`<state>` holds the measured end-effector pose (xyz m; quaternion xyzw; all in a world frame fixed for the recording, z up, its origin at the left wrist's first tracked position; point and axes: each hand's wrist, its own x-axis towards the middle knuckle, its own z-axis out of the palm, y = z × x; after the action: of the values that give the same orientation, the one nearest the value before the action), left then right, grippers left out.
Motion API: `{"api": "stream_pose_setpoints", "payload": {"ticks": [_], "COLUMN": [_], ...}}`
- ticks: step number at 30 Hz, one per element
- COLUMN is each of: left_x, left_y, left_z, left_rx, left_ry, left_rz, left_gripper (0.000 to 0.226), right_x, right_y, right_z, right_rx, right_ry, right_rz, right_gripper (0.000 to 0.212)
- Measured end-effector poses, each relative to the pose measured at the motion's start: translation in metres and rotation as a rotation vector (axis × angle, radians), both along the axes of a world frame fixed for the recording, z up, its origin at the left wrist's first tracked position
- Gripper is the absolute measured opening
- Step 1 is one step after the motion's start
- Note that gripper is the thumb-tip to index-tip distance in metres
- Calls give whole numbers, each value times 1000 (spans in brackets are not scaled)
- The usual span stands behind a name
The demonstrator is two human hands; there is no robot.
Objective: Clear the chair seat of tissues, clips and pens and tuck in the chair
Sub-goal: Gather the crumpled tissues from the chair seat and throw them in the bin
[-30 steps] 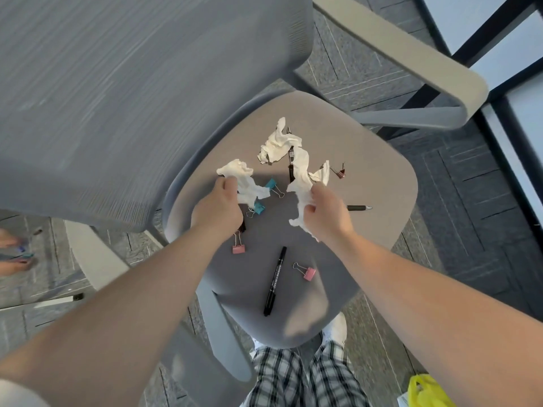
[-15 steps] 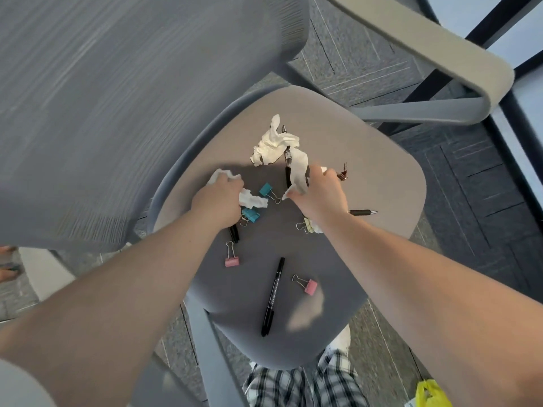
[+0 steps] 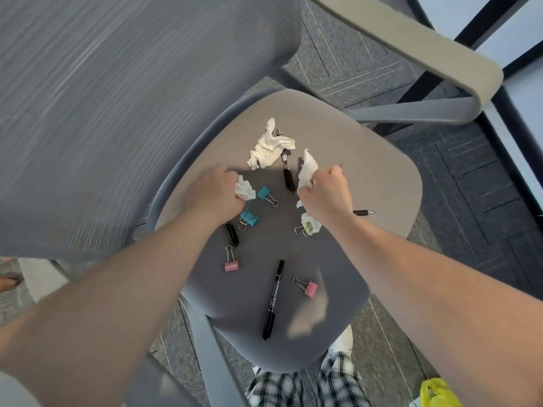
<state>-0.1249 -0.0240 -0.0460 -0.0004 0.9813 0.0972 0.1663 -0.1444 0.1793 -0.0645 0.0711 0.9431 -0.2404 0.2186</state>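
My left hand [image 3: 213,190] is closed on a crumpled white tissue [image 3: 244,188] over the grey chair seat [image 3: 379,183]. My right hand [image 3: 326,195] is closed on another white tissue [image 3: 307,168], whose ends stick out above and below the fist. A third crumpled tissue [image 3: 269,148] lies loose further back on the seat. Around the hands lie two teal binder clips [image 3: 266,194], [image 3: 249,217], two pink clips [image 3: 231,264], [image 3: 308,287], a pale green clip [image 3: 305,229], a long black marker [image 3: 273,299], a black pen [image 3: 287,171] and other pens partly hidden under my arms.
The chair's mesh backrest [image 3: 117,98] fills the upper left. A grey armrest [image 3: 426,54] curves across the upper right, next to a dark desk frame [image 3: 476,30]. Dark carpet tiles surround the chair. A yellow bag [image 3: 436,393] sits at the bottom right by my plaid trousers.
Both hands have balled up their tissues, pulling them into the fists. The left tissue, spread on the seat before, is now mostly hidden. The pale green clip has come into sight.
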Motion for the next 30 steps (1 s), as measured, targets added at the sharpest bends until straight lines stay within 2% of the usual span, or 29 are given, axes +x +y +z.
{"api": "stream_pose_setpoints", "payload": {"ticks": [3,5,6,8,9,12,16,20,24,30], "left_x": [-10,-18,-24,-36,-42,-62,-77,-79,-71,-64], "left_y": [7,13,16,23,27,38,45,43,41,49], "left_z": [6,10,10,13,14,5,-19,-34,-27,19], "left_rx": [78,168,206,260,281,315,189,116,69,40], "left_ry": [47,55,34,-47,-72,-96,-147,-116,13,-19], "left_rz": [110,203,239,280,295,350,264,220,170,116], "left_gripper": [27,12,18,52,61,68,45,19,17,13], "right_x": [-4,-7,-8,-10,-10,-11,-12,-11,-5,-7], "right_y": [5,8,8,10,10,11,16,19,19,33], "right_z": [7,12,14,17,17,16,9,8,15,40], "right_rx": [-38,-65,-80,-118,-133,-151,-138,-161,-189,-183], "right_ry": [49,66,69,68,75,124,147,96,88,126], "right_rz": [-59,-75,-81,-100,-110,-141,-116,-179,-199,-236], "right_gripper": [17,12,8,9,12,18,32,27,16,21]}}
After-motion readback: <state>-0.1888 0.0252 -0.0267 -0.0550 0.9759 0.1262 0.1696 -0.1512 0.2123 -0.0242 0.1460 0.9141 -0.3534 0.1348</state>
